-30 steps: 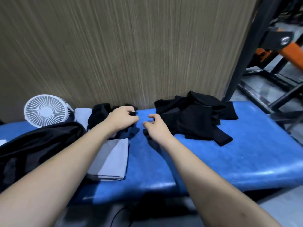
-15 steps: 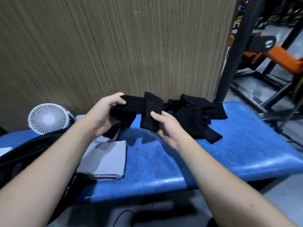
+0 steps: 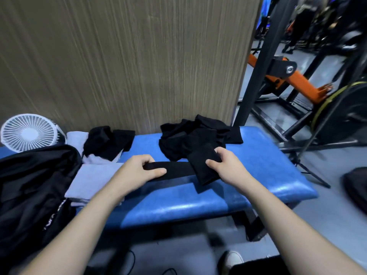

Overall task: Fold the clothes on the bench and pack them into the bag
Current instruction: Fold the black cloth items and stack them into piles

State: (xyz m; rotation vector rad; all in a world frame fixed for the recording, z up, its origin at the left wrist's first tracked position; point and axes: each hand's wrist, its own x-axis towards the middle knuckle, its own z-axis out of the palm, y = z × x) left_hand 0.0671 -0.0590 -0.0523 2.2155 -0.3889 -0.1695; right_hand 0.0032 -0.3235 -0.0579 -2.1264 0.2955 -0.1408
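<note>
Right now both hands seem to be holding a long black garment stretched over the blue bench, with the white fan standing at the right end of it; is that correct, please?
Nearly. The left hand and right hand do hold the black garment over the blue bench, but the head view shows the white fan at the left end, not the right.

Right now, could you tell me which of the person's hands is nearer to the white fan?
Left. The left hand grips the black garment toward the side where the white fan stands, beyond the bag. The right hand holds the garment's other end, farther away.
</note>
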